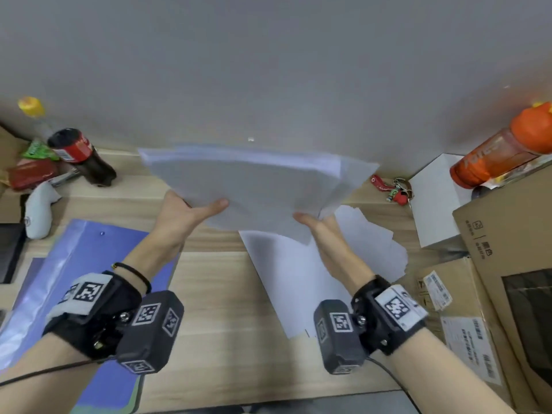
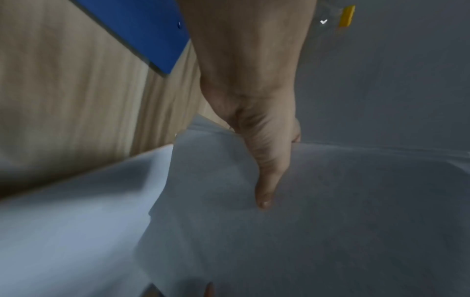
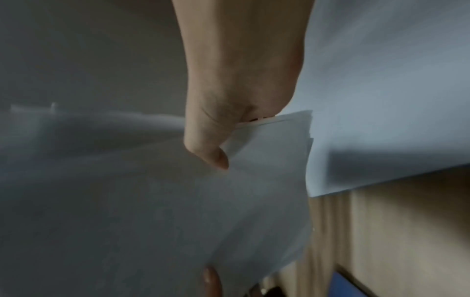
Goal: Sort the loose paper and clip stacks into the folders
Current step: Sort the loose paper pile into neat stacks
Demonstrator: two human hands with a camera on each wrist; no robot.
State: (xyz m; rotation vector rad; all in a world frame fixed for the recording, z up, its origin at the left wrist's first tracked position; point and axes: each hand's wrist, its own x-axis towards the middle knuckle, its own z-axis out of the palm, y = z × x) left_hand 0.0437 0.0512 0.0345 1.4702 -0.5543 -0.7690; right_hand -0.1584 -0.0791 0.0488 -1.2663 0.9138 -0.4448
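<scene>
Both hands hold up a loose stack of white paper [image 1: 254, 186] above the wooden desk [image 1: 221, 309], near the grey wall. My left hand [image 1: 191, 210] pinches its left lower edge, thumb on top of the paper stack [image 2: 330, 211]. At the right lower corner my right hand [image 1: 316, 225] pinches the stack [image 3: 152, 201] with the thumb on top. More white sheets [image 1: 301, 282] lie flat on the desk under the right hand. A blue folder [image 1: 80, 282] lies on the desk at the left, under my left forearm; its corner [image 2: 142, 26] shows in the left wrist view.
A cola bottle [image 1: 80, 156], snack packets [image 1: 30, 171] and a white object [image 1: 38, 210] stand at the back left. Keys on a red lanyard [image 1: 391, 188] lie at the back right. Cardboard boxes [image 1: 501, 264], a white box [image 1: 436, 201] and an orange bottle [image 1: 504, 147] fill the right side.
</scene>
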